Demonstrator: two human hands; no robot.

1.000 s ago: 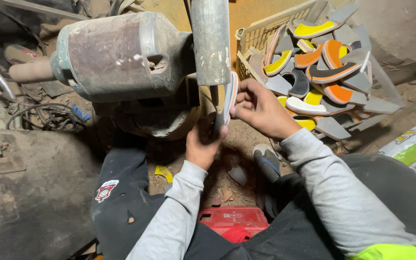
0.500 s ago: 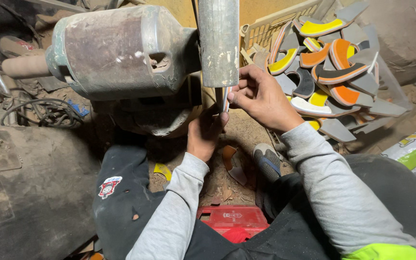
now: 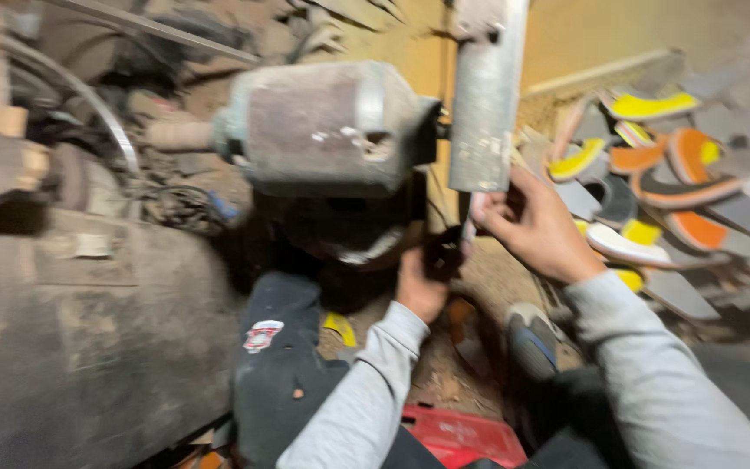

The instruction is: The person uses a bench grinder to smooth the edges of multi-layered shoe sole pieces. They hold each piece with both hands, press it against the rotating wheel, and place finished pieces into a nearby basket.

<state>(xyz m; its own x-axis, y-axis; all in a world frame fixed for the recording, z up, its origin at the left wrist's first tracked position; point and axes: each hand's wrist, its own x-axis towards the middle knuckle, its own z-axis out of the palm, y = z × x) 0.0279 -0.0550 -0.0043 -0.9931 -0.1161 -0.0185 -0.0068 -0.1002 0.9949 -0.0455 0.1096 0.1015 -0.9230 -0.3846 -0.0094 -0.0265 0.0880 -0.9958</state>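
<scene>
Thin sole piece [image 3: 470, 227] — between right hand [image 3: 536, 227] and left hand [image 3: 421, 282], under the grinder guard [image 3: 486, 104].

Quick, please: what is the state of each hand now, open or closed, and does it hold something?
Left hand: curled under the grinder motor; what its grip holds cannot be told.
Right hand: grip closed on a thin piece beside the metal guard.

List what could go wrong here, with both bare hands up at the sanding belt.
1. The right hand pinches a thin piece just under the grey belt guard; bare fingers this close could get abraded if the belt runs.
2. The left hand works low beside the motor, partly hidden in shadow, so a slip could go unnoticed.
3. The grey sleeve hangs near the machine and might catch.
</scene>
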